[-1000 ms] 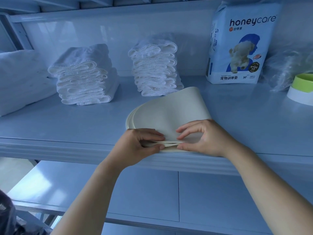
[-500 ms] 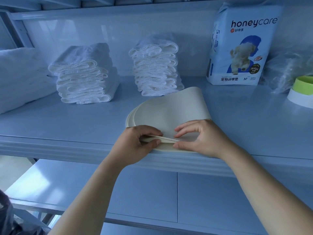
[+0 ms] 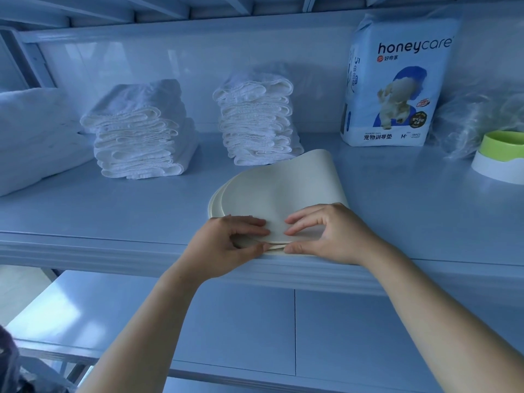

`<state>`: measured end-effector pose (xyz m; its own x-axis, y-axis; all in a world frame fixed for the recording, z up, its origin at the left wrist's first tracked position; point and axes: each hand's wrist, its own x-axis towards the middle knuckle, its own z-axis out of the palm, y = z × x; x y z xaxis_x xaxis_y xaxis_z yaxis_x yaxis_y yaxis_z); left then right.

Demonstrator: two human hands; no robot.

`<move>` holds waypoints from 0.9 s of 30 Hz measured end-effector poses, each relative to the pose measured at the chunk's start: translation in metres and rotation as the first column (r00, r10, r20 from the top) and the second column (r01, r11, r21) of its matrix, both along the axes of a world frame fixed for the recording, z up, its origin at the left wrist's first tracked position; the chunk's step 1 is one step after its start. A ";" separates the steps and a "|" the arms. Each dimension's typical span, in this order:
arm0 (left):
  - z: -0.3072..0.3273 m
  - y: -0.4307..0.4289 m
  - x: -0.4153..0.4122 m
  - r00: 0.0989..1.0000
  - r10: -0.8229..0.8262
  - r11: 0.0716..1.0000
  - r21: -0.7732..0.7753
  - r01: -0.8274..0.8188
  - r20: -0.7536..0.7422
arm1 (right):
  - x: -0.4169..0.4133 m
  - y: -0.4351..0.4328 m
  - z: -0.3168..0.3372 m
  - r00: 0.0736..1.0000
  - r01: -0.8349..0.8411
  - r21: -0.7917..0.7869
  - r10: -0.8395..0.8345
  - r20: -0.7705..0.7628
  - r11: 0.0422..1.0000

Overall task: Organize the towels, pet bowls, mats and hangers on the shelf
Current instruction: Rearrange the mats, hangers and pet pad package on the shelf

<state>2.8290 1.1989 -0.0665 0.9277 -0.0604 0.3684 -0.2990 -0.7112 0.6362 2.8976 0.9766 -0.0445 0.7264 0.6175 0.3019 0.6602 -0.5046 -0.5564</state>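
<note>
While both hands work at its near edge, a small pile of cream mats [image 3: 272, 188] lies at the front lip of the pale blue shelf [image 3: 113, 211], its far end curling upward. The left hand [image 3: 226, 245] pinches the pile's near edge, fingers on top and thumb beneath. The right hand [image 3: 329, 234], just beside it, grips the same edge, fingers arched lightly on the top mat and thumb against the rim. On the pile's left side the rounded rims peek out one past another, so squaring the layers appears to be the step in hand.

Behind the mats and to their left stands a broad towel stack [image 3: 141, 137]. Directly behind them rises a taller towel stack [image 3: 255, 123], almost touching the curled end. Both are folded and look settled. Farther left of the mats sits a bulky white bundle [image 3: 34, 131], cut off by the frame. Behind the mats to their right, a honeycare pack [image 3: 397, 80] stands upright at the back wall. Beyond it lie a crumpled clear plastic bag [image 3: 476, 117] and a green-and-white pet bowl [image 3: 499, 157] at the frame's edge. Below the mats runs a lower shelf [image 3: 226, 321].

On this evidence the towels look sorted and the mats are under way. The bowl may yet need placing, and no hangers are in view.
</note>
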 end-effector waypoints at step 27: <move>0.002 -0.003 0.000 0.998 0.067 0.983 -0.169 -0.070 -0.019 | 0.002 -0.002 -0.007 0.998 0.046 0.208 -0.056 0.040 0.977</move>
